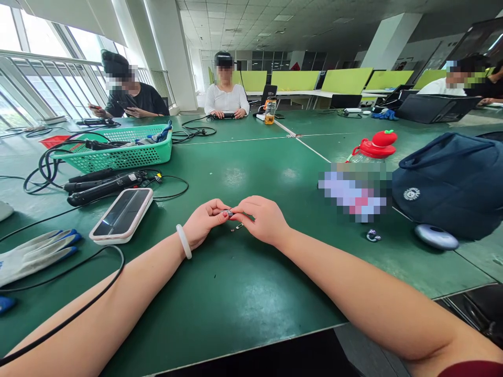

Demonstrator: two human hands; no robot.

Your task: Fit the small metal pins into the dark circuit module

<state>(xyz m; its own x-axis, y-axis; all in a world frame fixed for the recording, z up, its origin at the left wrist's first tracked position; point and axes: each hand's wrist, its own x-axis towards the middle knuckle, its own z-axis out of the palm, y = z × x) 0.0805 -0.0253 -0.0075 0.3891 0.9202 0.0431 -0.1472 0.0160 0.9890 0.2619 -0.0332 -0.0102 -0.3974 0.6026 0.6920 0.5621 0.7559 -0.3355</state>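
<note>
My left hand [206,222], with a white bangle on its wrist, pinches a small dark shiny object [228,213] between thumb and fingers. The fingertips of my right hand [261,217] meet the same object from the other side, with the fingers closed together. Fingers partly cover the object, and it is too small to name. Just below the fingertips, a thin small piece [237,228] shows over the green table [251,303]; whether it is held or lies on the table I cannot tell.
At the left are a phone [123,214], black tools [104,187], cables, gloves [37,256] and a green basket [118,162]. Rightward are a red-lidded bottle [375,146], a small shiny item [373,235], an oval case [436,237] and a dark bag [451,183]. Several people sit farther back.
</note>
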